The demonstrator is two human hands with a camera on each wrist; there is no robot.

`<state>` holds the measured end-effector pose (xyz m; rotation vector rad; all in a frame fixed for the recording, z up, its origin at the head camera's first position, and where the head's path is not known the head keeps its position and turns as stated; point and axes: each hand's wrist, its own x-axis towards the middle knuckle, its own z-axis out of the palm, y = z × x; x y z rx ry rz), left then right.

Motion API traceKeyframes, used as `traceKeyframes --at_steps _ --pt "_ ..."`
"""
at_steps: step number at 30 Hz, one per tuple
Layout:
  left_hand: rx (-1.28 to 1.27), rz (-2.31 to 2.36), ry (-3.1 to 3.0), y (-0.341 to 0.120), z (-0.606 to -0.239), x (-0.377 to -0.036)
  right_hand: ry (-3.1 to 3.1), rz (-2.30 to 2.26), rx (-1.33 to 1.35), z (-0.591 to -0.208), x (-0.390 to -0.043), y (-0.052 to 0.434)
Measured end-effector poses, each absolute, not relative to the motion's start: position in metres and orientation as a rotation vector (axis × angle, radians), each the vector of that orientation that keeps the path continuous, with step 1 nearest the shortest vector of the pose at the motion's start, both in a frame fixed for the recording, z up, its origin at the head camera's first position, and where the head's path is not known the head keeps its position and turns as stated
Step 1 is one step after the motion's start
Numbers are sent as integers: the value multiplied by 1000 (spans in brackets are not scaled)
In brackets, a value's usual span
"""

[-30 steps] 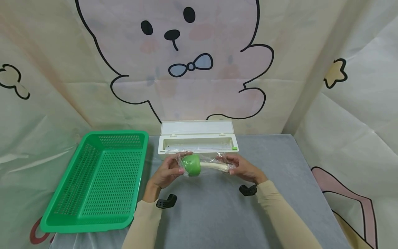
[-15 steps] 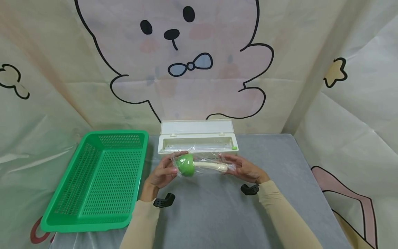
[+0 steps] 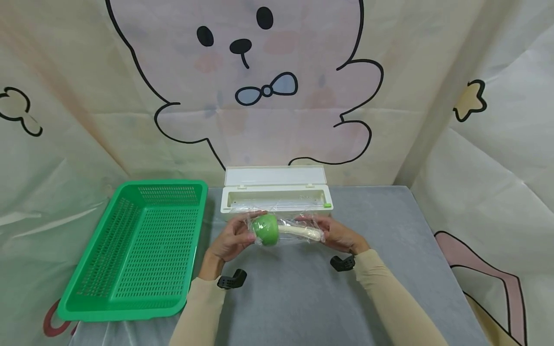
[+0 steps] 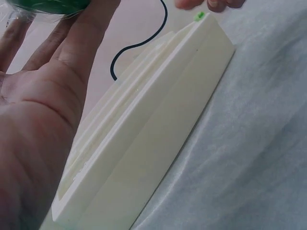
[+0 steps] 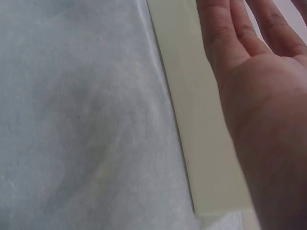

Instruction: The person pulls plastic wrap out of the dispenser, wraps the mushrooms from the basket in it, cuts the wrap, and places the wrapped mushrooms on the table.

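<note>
A toy with a round green head [image 3: 266,229] and a cream handle [image 3: 303,232] is wrapped in clear film and held just above the grey table. My left hand [image 3: 231,238] cups the green head between thumb and fingers. My right hand [image 3: 339,235] pinches the film at the handle's end. In the left wrist view the green head [image 4: 43,5] shows at the fingertips of my left hand [image 4: 38,96]. The right wrist view shows only my right hand's palm [image 5: 259,96], fingers reaching out of frame.
A cream film dispenser box [image 3: 277,197] with its lid up lies right behind the hands, long side toward me [image 4: 158,124] [image 5: 196,120]. A green perforated basket [image 3: 143,240] stands at the left. Printed fabric walls close in the grey table [image 3: 294,298].
The wrapped toy shifted a little left with both hands, then came back right and slightly up. Both hands kept their hold.
</note>
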<state>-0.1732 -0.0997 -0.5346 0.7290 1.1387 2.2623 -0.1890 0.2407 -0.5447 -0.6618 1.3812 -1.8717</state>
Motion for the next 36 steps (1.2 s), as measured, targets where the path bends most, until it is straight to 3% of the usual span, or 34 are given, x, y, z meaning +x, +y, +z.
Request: traceKeyframes --at_steps 21,36 --pt "616 2178 1529 -90 -528 -173 1142 -2038 -637 -528 -183 236" --pt "375 2136 1817 -76 -529 -177 1644 -1999 -482 -528 -186 227"
